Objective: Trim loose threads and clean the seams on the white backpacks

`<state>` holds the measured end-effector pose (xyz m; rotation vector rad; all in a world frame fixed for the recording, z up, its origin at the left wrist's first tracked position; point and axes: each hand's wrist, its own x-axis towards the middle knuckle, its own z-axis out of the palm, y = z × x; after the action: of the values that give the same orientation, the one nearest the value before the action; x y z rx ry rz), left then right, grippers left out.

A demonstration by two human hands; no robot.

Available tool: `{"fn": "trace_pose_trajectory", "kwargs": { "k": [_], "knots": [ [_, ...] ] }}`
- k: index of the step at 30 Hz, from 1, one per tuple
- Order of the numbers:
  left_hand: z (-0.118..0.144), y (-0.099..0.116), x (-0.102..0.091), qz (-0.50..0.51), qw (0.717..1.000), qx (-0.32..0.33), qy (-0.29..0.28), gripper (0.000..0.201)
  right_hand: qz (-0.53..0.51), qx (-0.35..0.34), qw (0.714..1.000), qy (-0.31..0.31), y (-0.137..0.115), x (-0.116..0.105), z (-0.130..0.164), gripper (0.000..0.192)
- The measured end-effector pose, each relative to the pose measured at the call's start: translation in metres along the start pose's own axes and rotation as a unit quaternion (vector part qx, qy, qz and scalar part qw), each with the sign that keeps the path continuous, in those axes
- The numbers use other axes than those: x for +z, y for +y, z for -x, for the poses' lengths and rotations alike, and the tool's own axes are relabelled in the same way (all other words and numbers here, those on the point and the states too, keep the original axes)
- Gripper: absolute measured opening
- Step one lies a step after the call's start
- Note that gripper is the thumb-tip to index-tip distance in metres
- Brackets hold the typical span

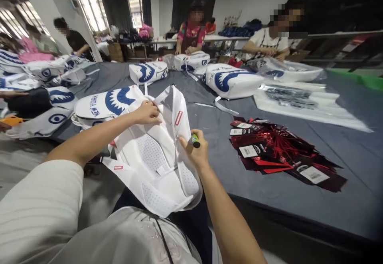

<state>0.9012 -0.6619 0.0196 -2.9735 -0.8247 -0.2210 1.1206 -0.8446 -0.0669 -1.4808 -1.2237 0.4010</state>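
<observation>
Careful: your left hand (147, 112) pinches the top edge of the white backpack (155, 156) in the middle of the frame, at the desk (344, 156) edge. Your right hand (194, 150) grips a green marker (195, 139) against it. A slip could stain the bag.

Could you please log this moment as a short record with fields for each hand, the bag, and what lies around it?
left hand: grips the top edge of the white backpack
right hand: holds a small green-tipped tool against the backpack's right side
white backpack: back panel up, perforated padding showing, resting at the edge of the grey table
right of it: pile of red and black hang tags
behind it: backpack with blue shark-mouth print
far side: other people at work
</observation>
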Motion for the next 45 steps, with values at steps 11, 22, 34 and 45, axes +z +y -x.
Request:
{"fn": "trace_pose_trajectory", "kwargs": {
  "k": [11,22,34,45],
  "knots": [
    [0.076,0.017,0.005,-0.126,0.981,0.085,0.125,0.051,0.005,-0.093,0.996,-0.015,0.022,-0.003,0.074,0.034],
    [0.042,0.029,0.053,-0.126,0.969,0.083,0.193,0.046,0.034,0.004,0.998,0.06,0.073,-0.018,0.117,0.04],
    [0.034,0.011,0.049,-0.11,0.971,0.027,0.208,0.045,0.139,0.129,0.981,-0.03,0.053,-0.044,0.095,0.051],
    [0.028,0.054,0.083,0.11,0.981,0.04,0.153,0.032,-0.15,-0.014,0.988,-0.044,-0.049,0.02,-0.031,0.034]
  ]
}}
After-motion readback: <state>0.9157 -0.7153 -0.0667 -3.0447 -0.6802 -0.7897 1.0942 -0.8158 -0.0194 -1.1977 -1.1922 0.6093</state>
